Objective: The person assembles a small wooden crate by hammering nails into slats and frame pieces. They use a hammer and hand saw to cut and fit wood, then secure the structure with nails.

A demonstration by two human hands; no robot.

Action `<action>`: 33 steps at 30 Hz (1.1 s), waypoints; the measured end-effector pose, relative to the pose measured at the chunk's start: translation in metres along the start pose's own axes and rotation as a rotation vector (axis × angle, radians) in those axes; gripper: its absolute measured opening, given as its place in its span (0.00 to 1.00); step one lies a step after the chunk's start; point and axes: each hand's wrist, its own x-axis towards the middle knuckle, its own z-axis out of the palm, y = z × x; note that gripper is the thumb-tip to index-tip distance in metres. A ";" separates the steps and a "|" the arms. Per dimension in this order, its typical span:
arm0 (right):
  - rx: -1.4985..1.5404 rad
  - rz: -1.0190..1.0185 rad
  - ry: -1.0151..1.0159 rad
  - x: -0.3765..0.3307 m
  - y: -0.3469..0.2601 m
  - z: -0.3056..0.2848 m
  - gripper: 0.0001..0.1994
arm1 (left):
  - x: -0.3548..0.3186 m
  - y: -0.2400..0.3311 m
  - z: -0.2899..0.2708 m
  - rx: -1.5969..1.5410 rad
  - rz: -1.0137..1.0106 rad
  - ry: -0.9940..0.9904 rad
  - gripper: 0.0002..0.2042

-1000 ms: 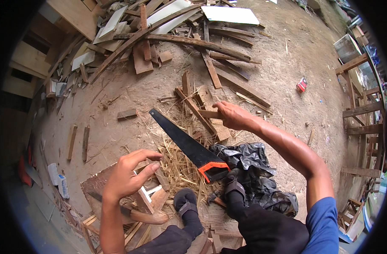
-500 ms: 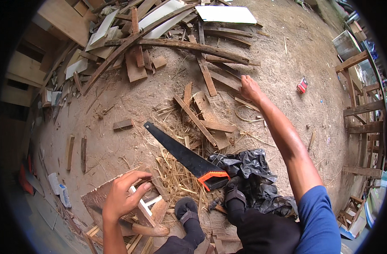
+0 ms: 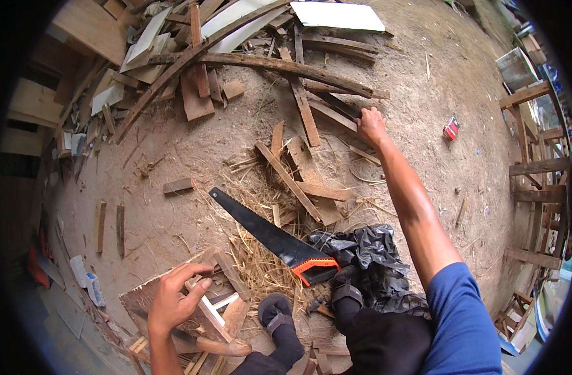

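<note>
The right hand point(image 3: 371, 127) has its fingers bent over the near end of a long, rough-sawn plank point(image 3: 331, 116) lying on the ground; whether that grip pinches the wood, I cannot tell. The left hand point(image 3: 175, 301) holds nothing, its grip spread in a loose curve, thumb apart from the fingers, above a jumble of brown offcuts and a white-edged wooden piece point(image 3: 212, 311). Between the hands lies a saw point(image 3: 261, 228), its flat, black blade tapering and toothed, its looped handle orange and black. Under and around the blade spreads a tangle of dry, straw-like fibres point(image 3: 251, 255). Beyond, narrow battens cross a broad, splintery board point(image 3: 306, 164). A crumpled, glossy black plastic sheet point(image 3: 375, 247) bunches beside the saw handle. Farther out, a small red box point(image 3: 451, 129) sits on gritty earth, and a smooth white panel point(image 3: 339, 17) tops weathered, slightly bowed timbers point(image 3: 286, 67).
</note>
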 end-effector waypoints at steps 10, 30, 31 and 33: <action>0.126 -0.099 0.259 0.008 -0.019 -0.028 0.33 | 0.001 -0.005 0.004 0.020 0.030 -0.044 0.12; 0.121 -0.490 0.052 0.006 -0.193 -0.118 0.22 | -0.004 -0.013 -0.013 -0.014 -0.006 0.000 0.11; 0.133 -0.501 0.079 0.015 -0.217 -0.124 0.22 | -0.004 -0.009 -0.014 -0.012 -0.004 0.001 0.11; 0.195 -0.434 0.135 0.038 -0.230 -0.127 0.24 | -0.002 -0.003 -0.016 -0.016 0.004 -0.001 0.11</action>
